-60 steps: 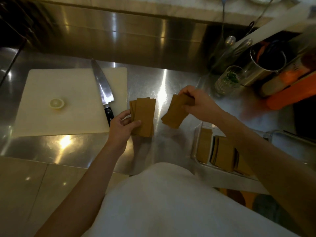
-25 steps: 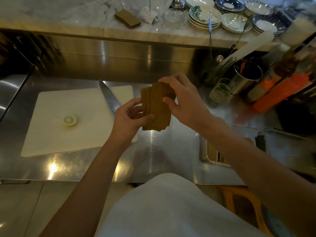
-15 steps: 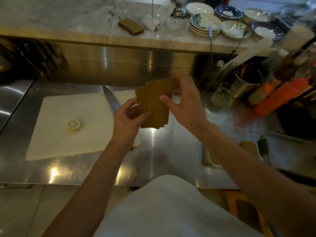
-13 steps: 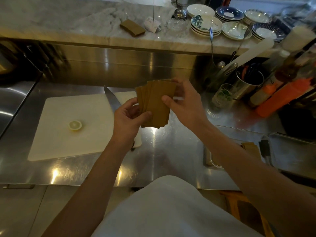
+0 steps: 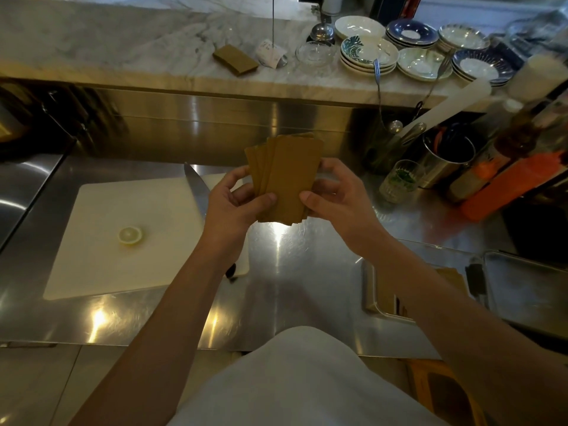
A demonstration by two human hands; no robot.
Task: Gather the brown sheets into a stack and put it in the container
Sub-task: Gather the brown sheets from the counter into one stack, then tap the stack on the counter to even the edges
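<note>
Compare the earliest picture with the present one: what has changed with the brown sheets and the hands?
The two separate bundles were brought together into one fanned bundle of brown sheets, now held by both the left hand and the right hand. The knife and lemon slice stayed on the cutting board.

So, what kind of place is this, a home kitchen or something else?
Probably a restaurant or bar prep station, not a home kitchen: a stainless steel counter, stacked small plates on a marble pass above it, and squeeze bottles beside a metal utensil cup.
</note>
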